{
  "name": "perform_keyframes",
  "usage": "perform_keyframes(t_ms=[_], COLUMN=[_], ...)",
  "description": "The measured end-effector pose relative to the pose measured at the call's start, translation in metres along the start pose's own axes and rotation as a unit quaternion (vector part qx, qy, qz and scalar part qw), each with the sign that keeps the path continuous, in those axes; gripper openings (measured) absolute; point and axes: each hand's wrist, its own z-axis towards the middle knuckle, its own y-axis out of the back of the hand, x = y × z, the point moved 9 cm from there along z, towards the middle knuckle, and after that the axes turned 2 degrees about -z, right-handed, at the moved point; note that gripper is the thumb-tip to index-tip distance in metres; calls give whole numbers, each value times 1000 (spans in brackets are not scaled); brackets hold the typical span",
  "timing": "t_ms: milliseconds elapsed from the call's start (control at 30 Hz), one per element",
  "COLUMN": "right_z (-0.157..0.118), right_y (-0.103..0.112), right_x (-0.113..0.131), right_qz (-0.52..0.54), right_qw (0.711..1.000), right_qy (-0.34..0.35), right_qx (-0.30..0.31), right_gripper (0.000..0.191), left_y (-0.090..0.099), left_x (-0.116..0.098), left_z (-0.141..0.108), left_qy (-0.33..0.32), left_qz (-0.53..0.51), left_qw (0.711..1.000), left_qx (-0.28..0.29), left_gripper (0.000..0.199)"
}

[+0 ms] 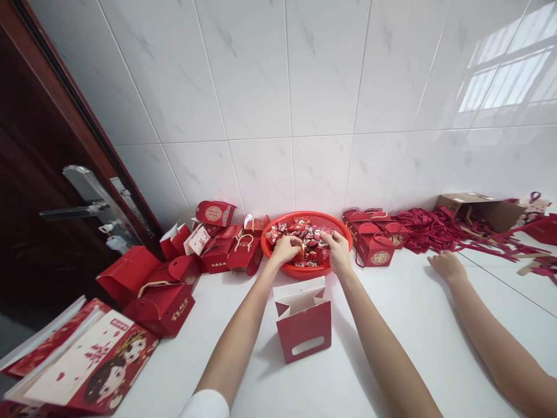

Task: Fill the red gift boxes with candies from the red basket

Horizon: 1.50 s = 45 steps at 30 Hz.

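Observation:
A red plastic basket point(319, 217) filled with red-wrapped candies point(310, 239) stands against the wall. Over its left part, my left hand point(287, 249) has its fingers bent together on a candy among the wrappers. My right hand point(337, 251) reaches in at the right side, its fingertips at a red-wrapped candy; the fingers are closed on it. Between my forearms, in front of the basket, a red paper bag point(305, 331) stands upright with its top open and a white oval window facing me. The inside bottom of the bag is hidden.
Small red gift boxes point(378, 249) stand right of the basket, beside a heap of red ribbons point(429, 229) and a cardboard box point(478, 203). Another person's arm point(483, 325) rests at the right. More red boxes point(163, 299) and printed bags point(82, 360) lie left, near a door.

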Motion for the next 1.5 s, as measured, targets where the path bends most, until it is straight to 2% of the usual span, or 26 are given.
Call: perform_keyframes(t_ms=[133, 233, 333, 467, 700, 800, 867, 933, 1100, 1267, 1367, 1500], right_z=[1, 1, 1, 1, 0, 7, 15, 23, 33, 33, 32, 30], right_y=[-1, -6, -12, -17, -17, -8, 6, 18, 29, 26, 25, 24], right_x=[-1, -4, -7, -10, -12, -17, -20, -22, -28, -32, -32, -29], right_qz=[-9, -16, -7, 49, 73, 114, 156, 179, 194, 211, 216, 216], right_qw=[1000, 999, 997, 987, 984, 988, 986, 982, 979, 976, 974, 975], right_qy=[2, -6, -31, -87, -98, -81, -62, -48, -39, -44, -45, -36], right_qx=[7, 32, 67, 123, 127, 65, 5, -29, -42, -44, -44, -39], right_gripper=[35, 35, 39, 43, 40, 36, 32, 27, 18, 15, 14, 16], left_y=[5, 15, 18, 9, -2, 5, 11, 9, -21, -45, -50, -52], left_x=[-8, -27, -40, -40, -41, -35, -24, -15, -20, -17, -13, -4], left_z=[-2, -7, -12, -12, -15, -11, -6, -3, -4, -8, -5, 1], left_qy=[-27, -111, -170, -169, -173, -152, -110, -71, -61, -22, -1, 38], left_qz=[-60, -136, -151, -149, -105, -136, -163, -154, -40, -7, 8, 13], left_qw=[998, 984, 974, 974, 976, 977, 980, 985, 991, 979, 981, 988], left_qx=[5, -9, -5, 35, 84, 54, 16, 12, 116, 201, 195, 148], left_gripper=[21, 12, 6, 6, 12, 19, 26, 26, 23, 26, 25, 28])
